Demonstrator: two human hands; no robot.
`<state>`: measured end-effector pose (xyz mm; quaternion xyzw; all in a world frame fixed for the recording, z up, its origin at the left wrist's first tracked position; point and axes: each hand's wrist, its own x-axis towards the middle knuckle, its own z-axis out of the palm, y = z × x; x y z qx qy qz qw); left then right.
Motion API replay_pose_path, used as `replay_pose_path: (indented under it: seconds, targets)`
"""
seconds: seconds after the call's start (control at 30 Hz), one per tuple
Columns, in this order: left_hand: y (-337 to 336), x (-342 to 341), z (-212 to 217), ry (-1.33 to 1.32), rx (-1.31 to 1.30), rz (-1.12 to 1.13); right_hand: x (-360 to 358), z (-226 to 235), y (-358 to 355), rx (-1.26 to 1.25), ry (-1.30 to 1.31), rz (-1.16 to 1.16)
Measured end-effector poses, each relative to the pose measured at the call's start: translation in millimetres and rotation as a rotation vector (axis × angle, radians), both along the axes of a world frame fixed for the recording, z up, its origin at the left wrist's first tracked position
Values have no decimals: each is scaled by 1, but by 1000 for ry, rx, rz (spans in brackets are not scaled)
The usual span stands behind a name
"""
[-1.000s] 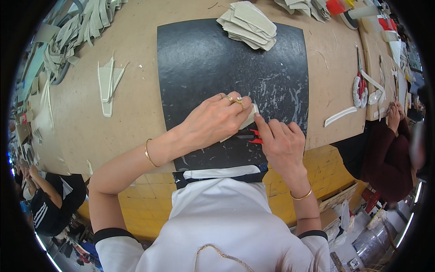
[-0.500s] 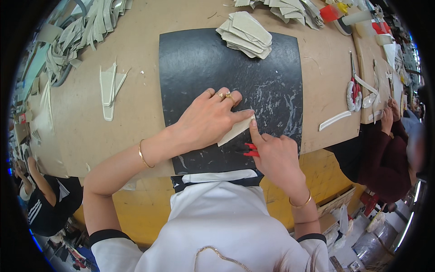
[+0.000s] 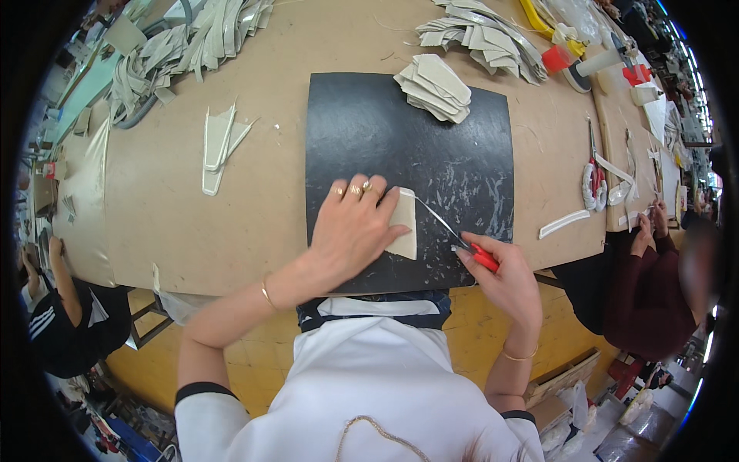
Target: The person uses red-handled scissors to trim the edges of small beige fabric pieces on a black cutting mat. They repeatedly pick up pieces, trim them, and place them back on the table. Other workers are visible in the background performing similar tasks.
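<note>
Head view, the only view. Left hand (image 3: 356, 227) lies flat, fingers spread, pressing a small pale cut piece (image 3: 403, 231) down on the black cutting mat (image 3: 369, 123). The piece sits near the mat's near edge, roughly at its middle, half covered by the hand. Right hand (image 3: 504, 281) is closed around the red handle of a thin-bladed knife (image 3: 454, 235); the blade runs up and left, its tip touching or just at the piece's far right corner.

Risk, as a judgement: the blade tip stands just beside the left fingertips. A slip of the knife toward the left, or the piece sliding under uneven pressure, could nick a finger or spoil the cut edge. The mat already shows many pale score marks on its right half, which could catch or deflect the tip.

Surface and room: the mat lies on a tan wooden bench (image 3: 254, 223). A stack of pale cut pieces (image 3: 435, 88) rests on the mat's far edge; a larger heap of pieces (image 3: 481, 35) lies beyond it. Narrow pale strips (image 3: 219, 138) lie left of the mat, more strip bundles (image 3: 185, 46) at far left. Red-handled scissors (image 3: 593, 181) lie at right. Another person's sleeve, dark red (image 3: 647, 285), shows at right; one more seated person (image 3: 65, 316) at near left.
</note>
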<state>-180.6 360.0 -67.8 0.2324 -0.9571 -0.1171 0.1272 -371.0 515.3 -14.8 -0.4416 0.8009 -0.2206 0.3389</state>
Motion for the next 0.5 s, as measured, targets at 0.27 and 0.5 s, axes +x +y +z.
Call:
replay_pose_path:
  seconds: [0.27, 0.5]
  targets:
    - [14, 11, -20, 176, -46, 116, -46, 37, -21, 213, 204, 78]
    - [-5, 18, -22, 167, -129, -152, -14, 7, -51, -117, 394, 152]
